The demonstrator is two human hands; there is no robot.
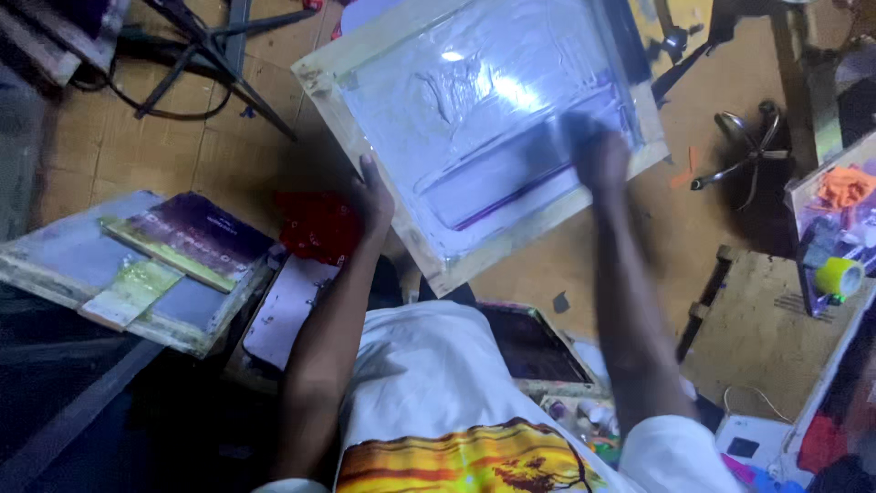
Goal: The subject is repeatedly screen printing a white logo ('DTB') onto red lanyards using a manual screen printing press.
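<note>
- The left hand (372, 196) grips the lower left edge of a wooden screen frame (429, 260), fingers wrapped on the wood with the thumb side toward the person.
- The frame is held tilted in the air over the floor (228, 151), in front of the person's chest; its mesh (474, 100) is pale and glossy, with a bright glare spot near the middle.
- The right hand (598, 155) is on the mesh near the frame's lower right edge (it is blurred), and I cannot tell whether its fingers are together or apart.
- Under that hand a dark, long bar, seemingly a squeegee (511, 183), lies across the mesh with a thin reddish line along its lower edge; whether the hand actually clamps it is unclear.
- A red cloth (315, 224) lies on the floor just beside the left wrist, below the frame's lower left edge.
- At the left, a second frame (55, 265) lies flat, with a purple-and-yellow printed board (196, 233) on top of it and a smaller yellowish piece (132, 292) by its near edge.
- A roll of yellow tape (839, 277) sits at the right edge, on a cluttered tray with orange scraps.
- A dark tripod stand (210, 50) is spread on the floor at the upper left.
- The person wears a white shirt (429, 383) with a yellow-orange print.
</note>
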